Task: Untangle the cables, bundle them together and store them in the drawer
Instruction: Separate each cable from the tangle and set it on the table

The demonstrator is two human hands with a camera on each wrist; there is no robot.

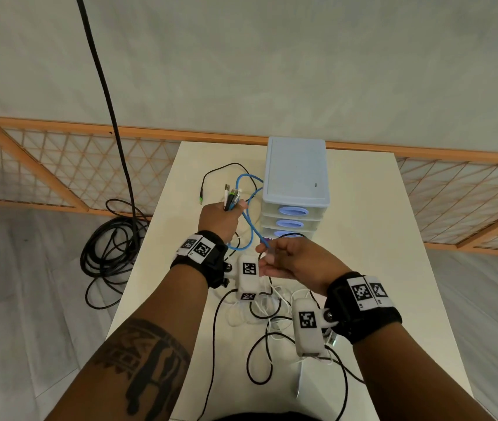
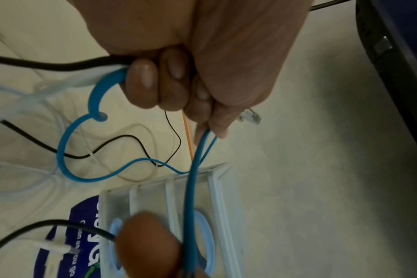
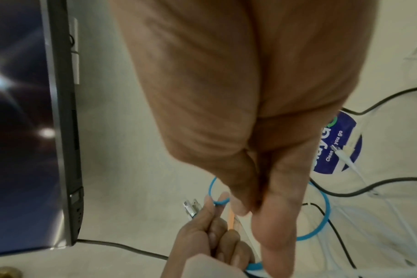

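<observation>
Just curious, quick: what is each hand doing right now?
Left hand: grips a bunch of cable ends.
Right hand: pinches the blue cable.

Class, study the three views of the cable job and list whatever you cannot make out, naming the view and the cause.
- Head view: whether the bottom drawer is open; the right hand covers its front.
- Right wrist view: what the right hand pinches; its own palm blocks the fingertips.
- Left wrist view: how many cables the left hand grips; its curled fingers hide them.
- Head view: connector types in the bundle; too small.
</observation>
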